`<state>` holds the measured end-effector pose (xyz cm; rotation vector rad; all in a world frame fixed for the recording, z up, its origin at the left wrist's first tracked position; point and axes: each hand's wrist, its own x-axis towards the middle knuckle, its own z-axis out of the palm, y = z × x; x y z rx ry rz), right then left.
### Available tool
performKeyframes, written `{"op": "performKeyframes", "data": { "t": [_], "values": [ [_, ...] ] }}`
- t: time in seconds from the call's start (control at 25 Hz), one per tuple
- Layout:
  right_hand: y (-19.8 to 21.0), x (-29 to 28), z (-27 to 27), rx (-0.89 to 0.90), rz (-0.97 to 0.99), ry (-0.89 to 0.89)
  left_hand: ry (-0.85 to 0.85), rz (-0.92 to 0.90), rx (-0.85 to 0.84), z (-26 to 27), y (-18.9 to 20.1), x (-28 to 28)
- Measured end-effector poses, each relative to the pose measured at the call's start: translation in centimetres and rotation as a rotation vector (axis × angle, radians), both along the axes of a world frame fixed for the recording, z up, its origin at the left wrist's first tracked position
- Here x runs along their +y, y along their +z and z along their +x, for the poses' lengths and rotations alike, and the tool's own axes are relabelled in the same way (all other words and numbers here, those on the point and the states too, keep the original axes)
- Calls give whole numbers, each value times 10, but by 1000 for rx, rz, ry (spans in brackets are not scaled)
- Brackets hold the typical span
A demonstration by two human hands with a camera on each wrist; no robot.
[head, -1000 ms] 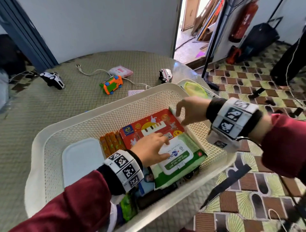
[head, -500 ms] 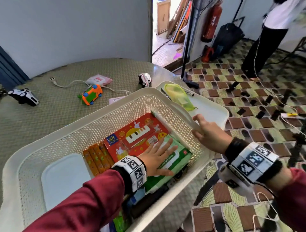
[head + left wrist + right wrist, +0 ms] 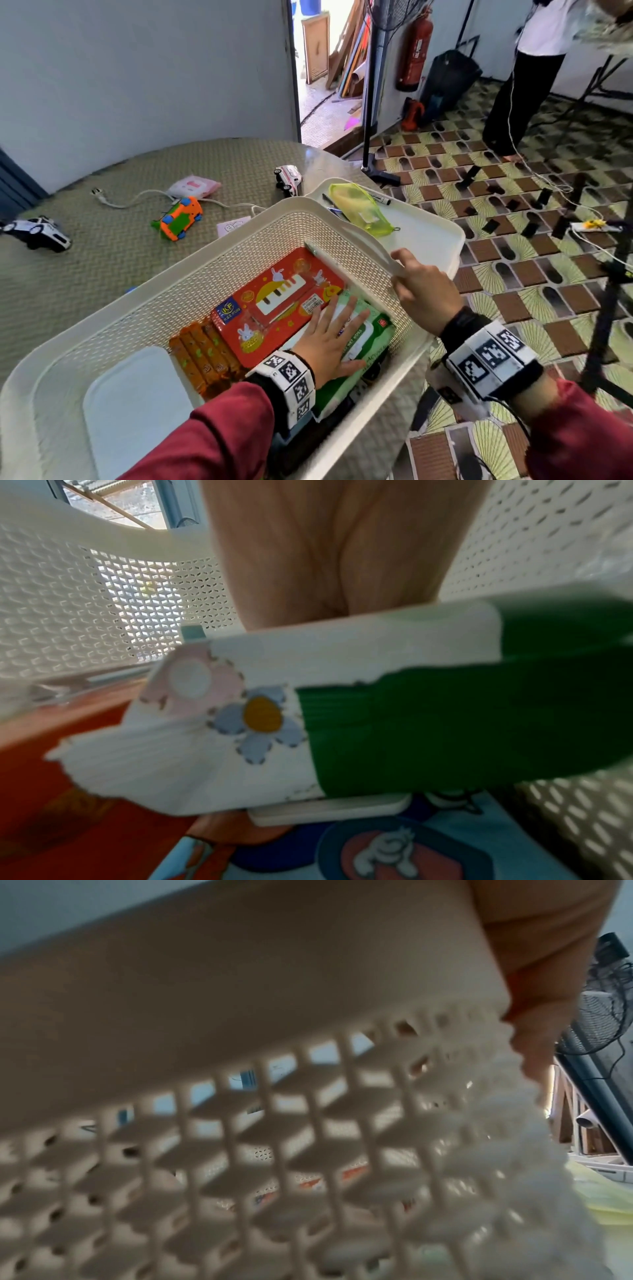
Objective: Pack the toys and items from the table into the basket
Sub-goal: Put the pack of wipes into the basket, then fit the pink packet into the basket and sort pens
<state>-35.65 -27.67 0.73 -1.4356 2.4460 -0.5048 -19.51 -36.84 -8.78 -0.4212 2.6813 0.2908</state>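
A white lattice basket stands on the table. Inside lie a red piano toy box, a green wet wipes pack, orange bars and a pale lid. My left hand lies flat with spread fingers on the wipes pack. My right hand grips the basket's right rim. On the table remain an orange and green toy car, a white toy van, a black and white toy car and a pink pouch.
A white tray with a yellow-green pouch and pens sits beside the basket's far right corner. A white cable and a small card lie on the table. A fan stand and a standing person are on the floor at right.
My right hand came out of the basket and took hold of its right rim. My left hand flattened on the wipes pack. The view swung right.
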Motion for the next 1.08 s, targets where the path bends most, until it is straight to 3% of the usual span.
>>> {"op": "performKeyframes", "data": {
  "t": [0.32,0.6,0.88,1.08],
  "values": [
    [-2,5,-1,-78,-131,-95,-14,167,61,4,13,-10],
    [-9,9,-5,-289,-336,-162,52,289,77,3,42,-16],
    [-11,41,-39,-589,-482,-145,402,320,554,-36,131,-13],
    [-11,81,-116,-617,-474,-170,411,296,867,-115,186,24]
  ]
}}
